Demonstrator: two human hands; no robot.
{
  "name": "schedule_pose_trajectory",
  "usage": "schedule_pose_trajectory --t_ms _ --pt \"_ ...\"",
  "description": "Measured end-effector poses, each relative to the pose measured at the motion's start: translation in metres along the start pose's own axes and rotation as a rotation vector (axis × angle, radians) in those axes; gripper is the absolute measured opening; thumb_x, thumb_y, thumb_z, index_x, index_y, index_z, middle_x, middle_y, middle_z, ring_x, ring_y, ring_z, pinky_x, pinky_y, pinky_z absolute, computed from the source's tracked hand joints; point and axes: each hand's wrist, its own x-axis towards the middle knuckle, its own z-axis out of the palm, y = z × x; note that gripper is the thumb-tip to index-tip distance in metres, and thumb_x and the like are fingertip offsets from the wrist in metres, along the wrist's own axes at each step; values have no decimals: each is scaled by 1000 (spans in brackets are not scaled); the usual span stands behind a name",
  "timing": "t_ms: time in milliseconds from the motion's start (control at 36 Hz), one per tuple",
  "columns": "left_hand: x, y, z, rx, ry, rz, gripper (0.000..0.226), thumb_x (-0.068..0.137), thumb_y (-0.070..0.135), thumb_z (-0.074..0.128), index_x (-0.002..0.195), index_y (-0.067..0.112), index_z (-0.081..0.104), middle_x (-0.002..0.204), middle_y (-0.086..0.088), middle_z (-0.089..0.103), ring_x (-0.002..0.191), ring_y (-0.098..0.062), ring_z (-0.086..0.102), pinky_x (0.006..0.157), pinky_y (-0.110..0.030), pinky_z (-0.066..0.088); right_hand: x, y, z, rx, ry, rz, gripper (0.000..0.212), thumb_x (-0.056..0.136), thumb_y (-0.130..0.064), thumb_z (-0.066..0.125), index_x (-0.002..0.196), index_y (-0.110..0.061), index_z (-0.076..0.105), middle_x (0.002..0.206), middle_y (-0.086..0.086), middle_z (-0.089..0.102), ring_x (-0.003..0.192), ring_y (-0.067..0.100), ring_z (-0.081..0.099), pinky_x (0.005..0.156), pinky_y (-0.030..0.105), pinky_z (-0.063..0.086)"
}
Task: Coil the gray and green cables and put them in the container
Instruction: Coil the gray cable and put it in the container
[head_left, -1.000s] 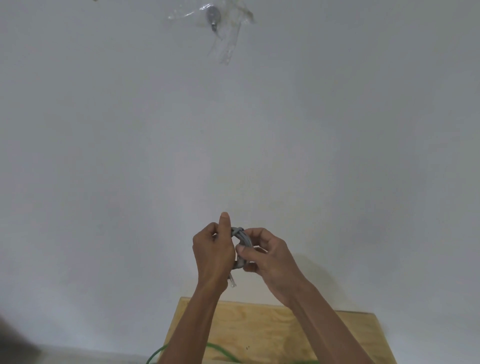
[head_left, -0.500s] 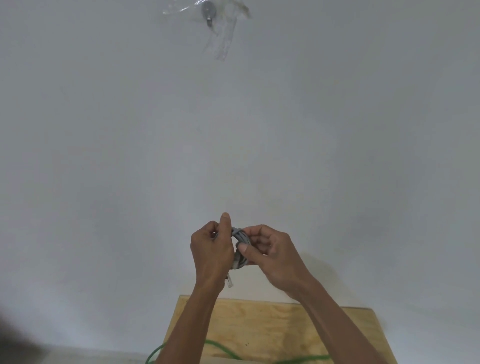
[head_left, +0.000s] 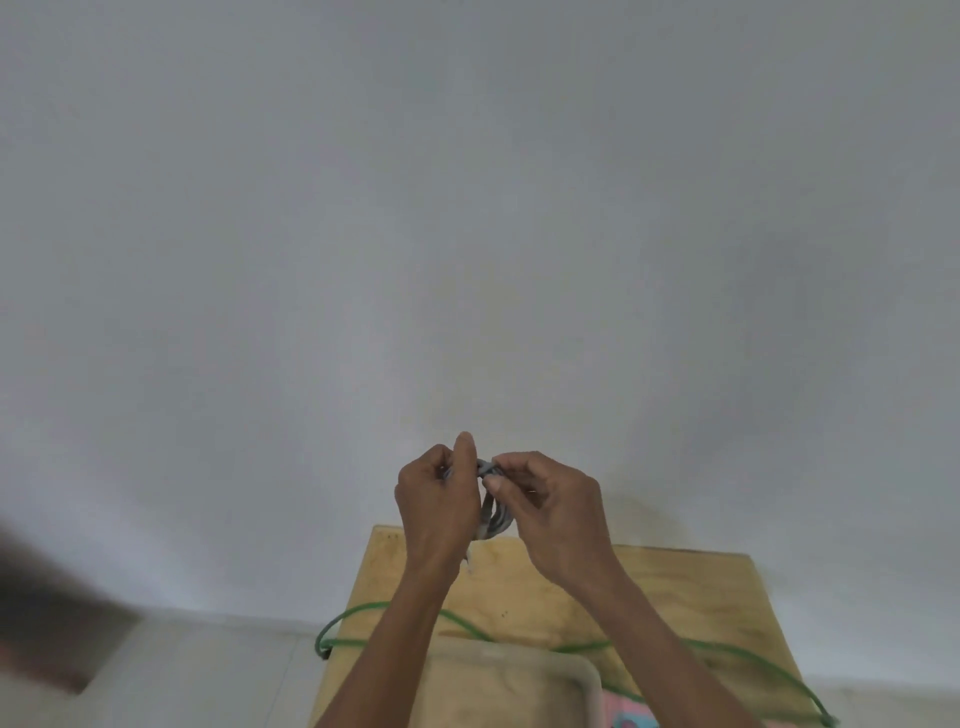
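Plain gray wall (head_left: 467, 234) fills most of your view, far side. Plywood table (head_left: 675, 597) sits low and near, its left edge and far edge both visible. Container (head_left: 582, 675), beige, rounded corner, sits on the table at the near edge of view, under your forearms.

Green cable (head_left: 727, 649) is uncoiled: it runs left-right across the table just beyond the container, one loop hanging off the left edge, the right end trailing toward the near right corner.

Your left hand (head_left: 436, 509) and right hand (head_left: 550, 514) are raised above the table's far edge, touching. Both are curled onto the gray cable (head_left: 496, 514), a small tight coil held between them. Right thumb and forefinger pinch the coil's top; left fingers wrap its left side, thumb up. Coil's long axis is roughly vertical, and a clear plug end hangs below your left hand.
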Motion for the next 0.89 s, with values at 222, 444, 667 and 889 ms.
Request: schedule_pose_trajectory --t_ms 222,444,667,889 --pt "-16 -49 -19 66 -101 -174 59 98 50 52 69 1 64 53 -6 51 54 -12 48 61 -31 45 -30 46 35 -53 95 45 20 86 -10 75 104 -19 78 88 -20 75 82 -4 71 78 16 56" --pt "-16 -88 -51 162 -198 -270 60 102 47 44 59 12 67 55 -2 67 58 -17 62 68 -36 51 -53 74 77 -85 148 143 19 84 -9 76 101 -17 79 82 -31 68 79 -13 68 75 7 50" --pt "-6 -159 -99 364 -183 -261 42 103 40 46 83 13 71 79 -2 74 84 -22 69 82 -40 55 -84 113 102 -151 210 324 14 85 -11 75 94 -21 78 80 -14 74 77 2 71 73 22 56" --pt "-44 -234 -120 471 -366 -118 53 101 46 35 138 14 56 141 -8 57 131 -24 52 109 -41 43 -131 157 118 -277 228 542 10 86 -10 73 95 -14 77 81 -6 73 79 12 70 76 35 57"
